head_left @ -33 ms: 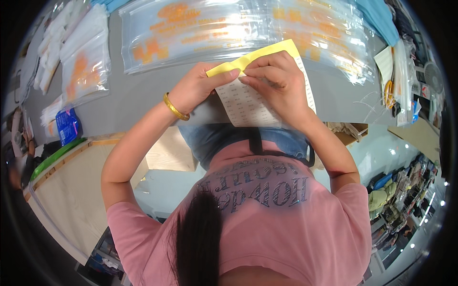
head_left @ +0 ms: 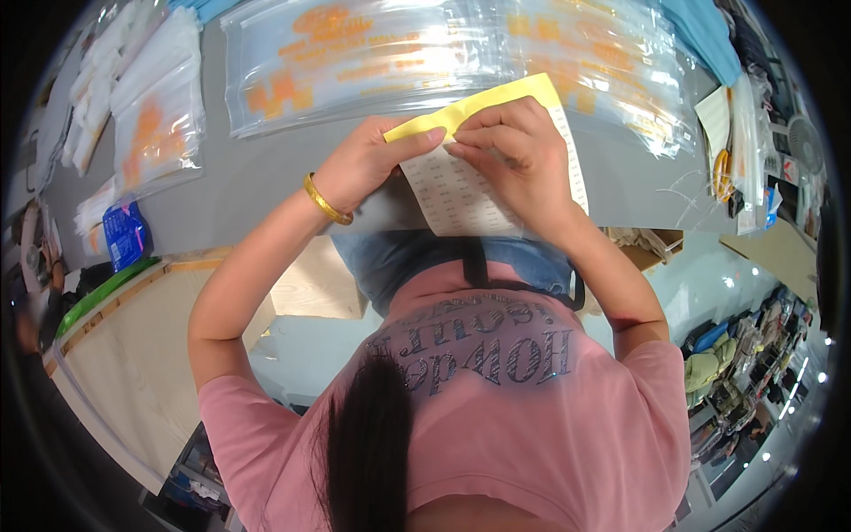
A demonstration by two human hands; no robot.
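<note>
Here, the left hand (head_left: 368, 164) and right hand (head_left: 519, 151) both pinch a sticker sheet (head_left: 470, 191), yellow-backed with rows of small white labels, its top edge folded over. It lies at the grey table's (head_left: 248, 186) near edge, clear plastic bags (head_left: 399, 53) beyond.

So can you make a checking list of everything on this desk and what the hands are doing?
Surface: grey table.
Job's things: yellow-backed label sheet, held at the table's near edge.
Clutter: clear printed bags behind; more bag stacks and a blue packet at left.
Grippers: left hand and right hand both pinch the sheet.
Cables: nothing seen.
Surroundings: shelves of goods at right.
</note>
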